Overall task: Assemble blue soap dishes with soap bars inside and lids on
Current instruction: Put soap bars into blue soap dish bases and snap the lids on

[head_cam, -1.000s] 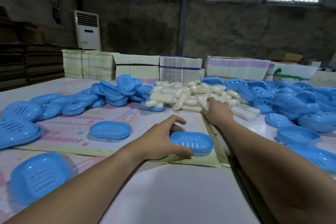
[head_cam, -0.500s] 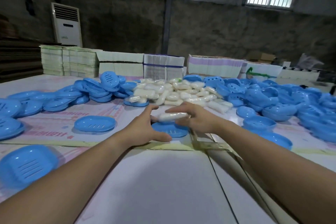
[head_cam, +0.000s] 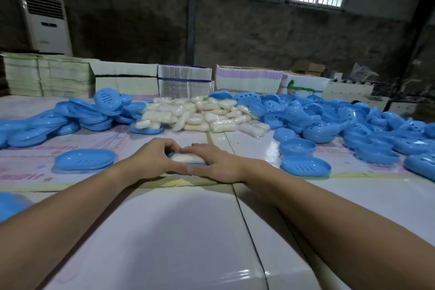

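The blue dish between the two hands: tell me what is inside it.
A wrapped white soap bar lies in the blue dish. The left hand and right hand cover most of the dish.

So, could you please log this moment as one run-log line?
step: soap bar in soap dish | left hand, right hand: around dish | lid: not on

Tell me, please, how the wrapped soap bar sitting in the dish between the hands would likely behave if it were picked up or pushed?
The soap bar looks solid and rounded, so probably stiff, not floppy. Its glossy clear wrap suggests it may slip in the fingers. Lying flat in the shallow blue dish, it should slide rather than roll.
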Demonstrator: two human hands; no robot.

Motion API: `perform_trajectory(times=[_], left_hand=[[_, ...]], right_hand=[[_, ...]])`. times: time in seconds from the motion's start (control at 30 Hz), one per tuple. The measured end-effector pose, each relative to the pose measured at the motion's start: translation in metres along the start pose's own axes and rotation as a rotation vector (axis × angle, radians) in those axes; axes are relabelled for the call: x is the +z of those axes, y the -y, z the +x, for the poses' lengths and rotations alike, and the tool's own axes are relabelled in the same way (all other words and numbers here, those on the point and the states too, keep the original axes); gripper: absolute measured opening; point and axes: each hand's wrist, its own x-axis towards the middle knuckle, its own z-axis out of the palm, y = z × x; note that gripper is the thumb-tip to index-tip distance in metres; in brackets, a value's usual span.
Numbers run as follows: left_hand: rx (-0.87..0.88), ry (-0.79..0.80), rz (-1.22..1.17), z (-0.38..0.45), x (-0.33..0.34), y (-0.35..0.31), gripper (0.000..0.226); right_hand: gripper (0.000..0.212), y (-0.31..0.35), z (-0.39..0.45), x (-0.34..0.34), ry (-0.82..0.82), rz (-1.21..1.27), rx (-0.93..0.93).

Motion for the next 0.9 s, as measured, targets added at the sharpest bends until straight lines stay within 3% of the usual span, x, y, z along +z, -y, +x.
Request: perform_trajectory(times=[0.1,0.17,0.3,0.47,0.63,0.77,0.9], left_hand=[[0.004,0.029,-0.001,0.0,0.001,-0.008,0.043],[0.017,0.043,0.011,0.001,0.006,-0.016,0.045],[0.084,0.07,0.048,0.003,0.033,-0.04,0.044],[0.199,-0.046,0.044,-0.002,0.06,-0.042,0.039],[0.24,-0.018,0.08,0.0,0.058,-0.034,0.041],[0.251,-0.005,0.082,0.0,0.057,-0.036,0.038],[0.228,-0.014,0.057,-0.002,0.058,-0.038,0.038]], right_hand=[[0.078,-0.004,0.0,-0.002,-0.004,0.059,0.086],[0.077,-0.009,-0.005,-0.005,-0.057,0.129,0.117],[0.053,-0.014,-0.013,-0.022,-0.389,0.271,0.087],[0.029,-0.045,-0.026,-0.051,-0.747,0.053,0.211],[0.033,-0.105,-0.065,-0.084,-0.89,-0.149,0.62],[0.042,-0.153,-0.11,-0.102,-0.759,-0.334,1.108],[0.044,-0.187,-0.147,-0.102,-0.684,-0.231,1.353]])
